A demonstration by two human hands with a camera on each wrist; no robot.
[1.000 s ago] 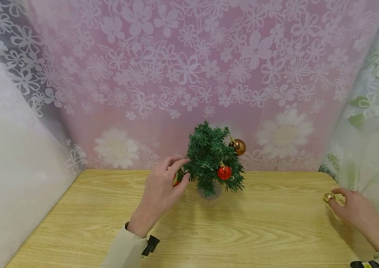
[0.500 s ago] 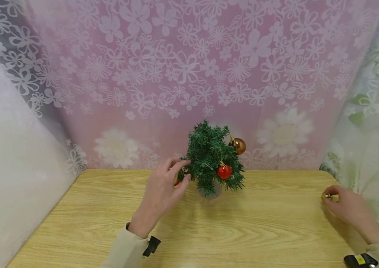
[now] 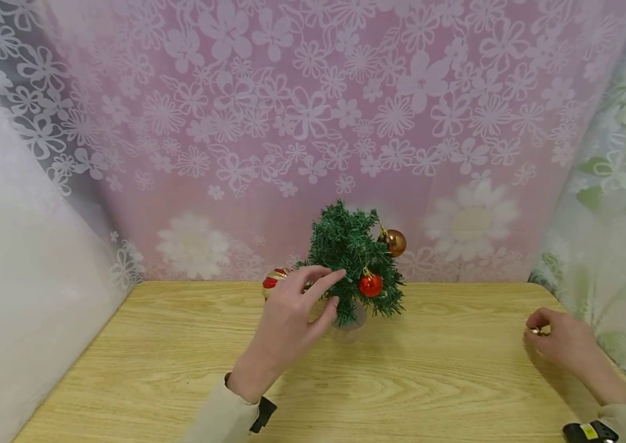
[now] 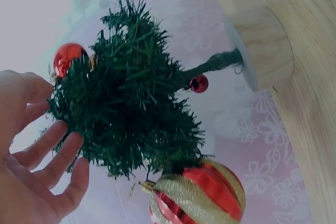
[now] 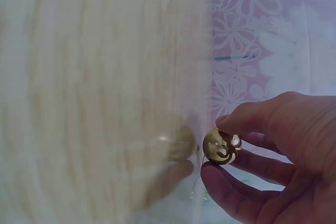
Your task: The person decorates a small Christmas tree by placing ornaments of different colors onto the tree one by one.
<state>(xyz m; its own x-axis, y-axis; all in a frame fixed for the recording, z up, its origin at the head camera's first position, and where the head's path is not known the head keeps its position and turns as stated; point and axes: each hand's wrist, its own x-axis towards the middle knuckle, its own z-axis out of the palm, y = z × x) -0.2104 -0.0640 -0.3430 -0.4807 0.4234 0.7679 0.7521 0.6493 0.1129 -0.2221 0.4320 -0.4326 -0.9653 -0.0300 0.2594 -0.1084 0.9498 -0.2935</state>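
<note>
At the front of a small green Christmas tree point(image 3: 340, 240), my left hand point(image 3: 288, 323) has its fingers spread and slightly bent. The left wrist view shows nothing gripped, and the fingertips lie close to the needles; whether they touch is unclear. A large red-and-gold striped bauble point(image 4: 199, 195) hangs on the tree's left side, partly behind that hand in the head view. Far to the right, my right hand point(image 3: 564, 346) pinches a small shiny gold bauble point(image 5: 220, 147) between thumb and fingers, just over the table. Other baubles on the tree are red point(image 3: 371, 285) and bronze point(image 3: 395, 243).
The tree stands on a round base point(image 4: 265, 45) toward the back of the wood-grain table point(image 3: 435, 381). A small dark red bauble point(image 4: 199, 83) shows near its trunk. Floral curtains point(image 3: 313, 111) hang behind and at both sides.
My left hand has shifted right, away from the striped bauble, which now shows to its left. My right hand has closed its fingers around the gold bauble and moved slightly left.
</note>
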